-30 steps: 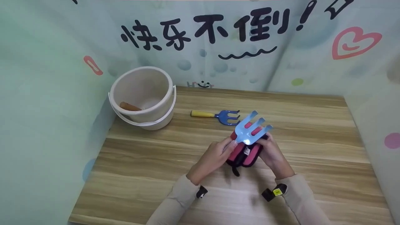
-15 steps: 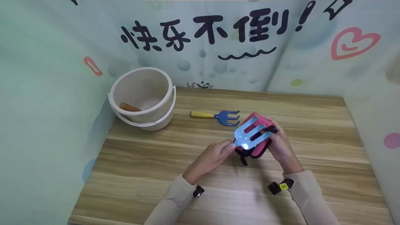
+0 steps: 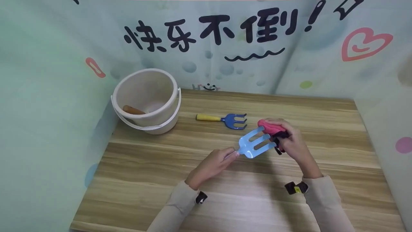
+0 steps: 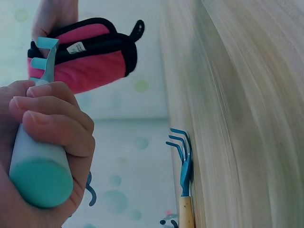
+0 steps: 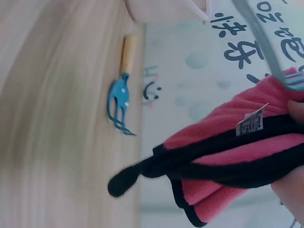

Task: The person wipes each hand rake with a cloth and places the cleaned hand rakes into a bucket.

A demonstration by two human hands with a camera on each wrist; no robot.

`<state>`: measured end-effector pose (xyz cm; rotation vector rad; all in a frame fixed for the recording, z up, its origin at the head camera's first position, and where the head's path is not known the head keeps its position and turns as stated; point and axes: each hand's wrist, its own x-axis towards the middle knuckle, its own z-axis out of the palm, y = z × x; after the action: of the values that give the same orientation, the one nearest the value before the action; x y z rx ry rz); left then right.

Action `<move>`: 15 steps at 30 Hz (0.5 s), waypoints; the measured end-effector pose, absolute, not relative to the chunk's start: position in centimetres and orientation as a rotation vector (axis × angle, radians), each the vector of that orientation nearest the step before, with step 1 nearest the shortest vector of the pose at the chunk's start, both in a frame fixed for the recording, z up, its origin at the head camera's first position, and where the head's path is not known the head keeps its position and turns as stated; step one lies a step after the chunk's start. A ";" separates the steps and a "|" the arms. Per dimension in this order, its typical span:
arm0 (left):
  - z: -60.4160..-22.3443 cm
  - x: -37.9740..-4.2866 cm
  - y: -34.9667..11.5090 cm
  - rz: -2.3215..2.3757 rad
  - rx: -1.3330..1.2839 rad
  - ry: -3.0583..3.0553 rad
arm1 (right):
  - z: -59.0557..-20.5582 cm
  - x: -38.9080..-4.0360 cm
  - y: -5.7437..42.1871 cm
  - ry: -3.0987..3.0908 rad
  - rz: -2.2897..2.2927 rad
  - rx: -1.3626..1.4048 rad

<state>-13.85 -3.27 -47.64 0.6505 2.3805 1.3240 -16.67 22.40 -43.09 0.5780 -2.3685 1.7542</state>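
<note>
A light blue garden hand fork (image 3: 251,148) is gripped by my left hand (image 3: 212,165), whose fingers curl round its white and teal handle (image 4: 42,166). Its tines point toward my right hand (image 3: 295,143). That hand bunches up a pink cloth (image 3: 271,127) with black edging, a small white label (image 5: 250,122) and a black loop (image 5: 124,181). In the head view the tine tips overlap the cloth's edge; whether they touch I cannot tell. Behind the fork, a small blue hand rake (image 3: 232,121) with a yellow wooden handle (image 4: 186,213) lies on the table.
A white bucket (image 3: 171,121) with its handle down stands at the back left of the wooden table (image 3: 145,167). Inside it a brown wooden handle (image 3: 133,110) shows. Printed fabric walls (image 3: 193,67) close in the back and both sides.
My right hand has drawn the cloth right, off the fork's head, bunching it up; the tines are now mostly uncovered behind. My left hand has shifted slightly left and down with the fork.
</note>
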 end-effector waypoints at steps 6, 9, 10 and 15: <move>-47.6 -14.2 -3.9 1.313 0.714 2.475 | -42.3 -16.8 22.6 -2.306 1.727 0.376; -47.0 -14.3 -4.2 1.349 0.761 2.489 | -42.7 -17.2 22.8 -2.306 1.950 0.107; -46.7 -14.4 -4.3 1.360 0.774 2.484 | -43.0 -17.3 22.8 -2.312 2.033 0.055; -45.8 -14.8 -4.4 1.325 0.852 2.488 | -44.9 -17.3 22.0 -2.296 2.418 0.123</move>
<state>-14.83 -4.36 -45.81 0.8515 2.4876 1.3251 -17.31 22.04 -44.95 0.1233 -2.2964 2.4180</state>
